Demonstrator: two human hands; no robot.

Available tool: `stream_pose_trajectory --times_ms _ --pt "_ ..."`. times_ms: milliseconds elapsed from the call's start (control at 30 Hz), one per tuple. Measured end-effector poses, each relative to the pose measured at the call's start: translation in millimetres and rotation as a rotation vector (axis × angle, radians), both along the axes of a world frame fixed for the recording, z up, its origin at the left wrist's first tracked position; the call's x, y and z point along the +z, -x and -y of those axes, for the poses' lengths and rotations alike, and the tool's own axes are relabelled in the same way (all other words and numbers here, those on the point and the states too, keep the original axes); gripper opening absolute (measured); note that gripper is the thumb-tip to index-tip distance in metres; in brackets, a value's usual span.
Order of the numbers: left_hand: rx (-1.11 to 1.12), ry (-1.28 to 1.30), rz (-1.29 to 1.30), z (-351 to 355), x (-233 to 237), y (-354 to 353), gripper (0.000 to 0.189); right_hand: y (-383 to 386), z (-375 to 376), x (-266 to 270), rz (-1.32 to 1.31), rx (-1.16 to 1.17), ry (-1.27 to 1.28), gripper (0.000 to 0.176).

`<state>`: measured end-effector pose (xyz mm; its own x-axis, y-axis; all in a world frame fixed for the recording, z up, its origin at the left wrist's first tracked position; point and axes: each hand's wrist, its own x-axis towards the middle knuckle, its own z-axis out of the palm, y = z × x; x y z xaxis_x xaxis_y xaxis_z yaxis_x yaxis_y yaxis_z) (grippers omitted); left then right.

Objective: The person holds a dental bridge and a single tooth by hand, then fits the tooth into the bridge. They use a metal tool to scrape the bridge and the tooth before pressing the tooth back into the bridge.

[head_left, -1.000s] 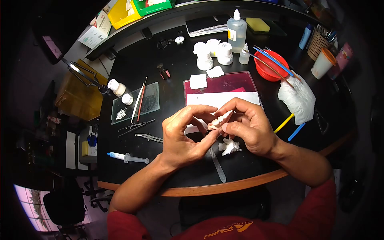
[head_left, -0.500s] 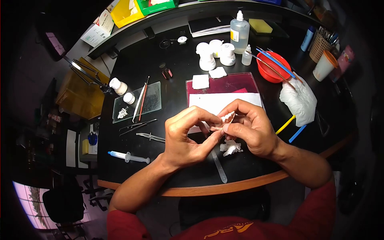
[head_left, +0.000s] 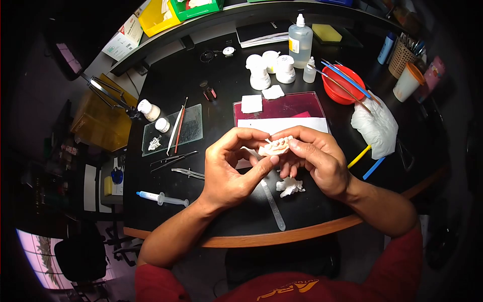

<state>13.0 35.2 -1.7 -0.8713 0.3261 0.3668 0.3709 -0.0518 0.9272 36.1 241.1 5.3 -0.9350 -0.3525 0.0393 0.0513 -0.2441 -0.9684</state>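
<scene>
A small pale dental model [head_left: 276,146] with a row of teeth is held up between both hands over the desk. My left hand [head_left: 231,166] has its thumb at the model's lower edge and its fingertips behind it. My right hand [head_left: 319,161] pinches the model's right end between thumb and forefinger, its other fingers curled below. Under the hands, a white sheet [head_left: 312,123] lies partly on a dark red tray [head_left: 297,105]. A scalpel handle [head_left: 273,206] and crumpled white tissue [head_left: 290,186] are on the black desk just below.
At left are a glass slab [head_left: 193,124] with thin tools, white jars [head_left: 149,109], tweezers [head_left: 173,160] and a syringe [head_left: 162,198]. White bottles [head_left: 259,75], a large clear bottle [head_left: 300,43], a red bowl [head_left: 343,84] with brushes and a white cloth [head_left: 375,126] stand behind and right.
The dental model has turned so that its row of teeth now shows more fully. My left fingers have shifted up and spread slightly around it.
</scene>
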Motion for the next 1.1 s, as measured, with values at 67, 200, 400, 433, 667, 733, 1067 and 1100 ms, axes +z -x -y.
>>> stream_pose_trajectory --times_ms 67,200,400,433,667,733,1067,1100 --pt "-0.014 0.027 0.017 2.5 -0.4 0.0 0.030 0.1 -0.2 1.0 0.004 0.000 -0.003 0.038" --pt "-0.015 0.021 0.007 1.8 0.6 -1.2 0.024 -0.5 0.8 0.3 -0.001 -0.019 0.001 0.038" --pt "-0.015 0.021 -0.011 1.8 -1.8 -1.0 0.025 1.1 -0.3 -0.2 -0.024 0.000 -0.013 0.037" --pt "-0.015 0.042 0.006 2.5 -0.3 -1.0 0.027 1.2 0.0 0.1 -0.022 -0.001 -0.008 0.037" --pt "0.017 0.014 0.032 0.4 -0.7 -0.5 0.029 1.5 1.2 -2.2 -0.028 0.013 0.006 0.036" --pt "0.010 0.016 0.035 0.3 0.2 -0.2 0.029 2.1 0.9 -1.0 -0.025 0.020 0.006 0.035" --pt "0.007 -0.008 0.009 -1.9 -0.2 -0.9 0.030 1.8 1.8 -3.9 -0.050 -0.016 -0.017 0.029" --pt "0.008 -0.024 0.000 -2.4 0.6 -0.6 0.029 2.4 1.8 -3.3 -0.056 -0.024 -0.025 0.029"
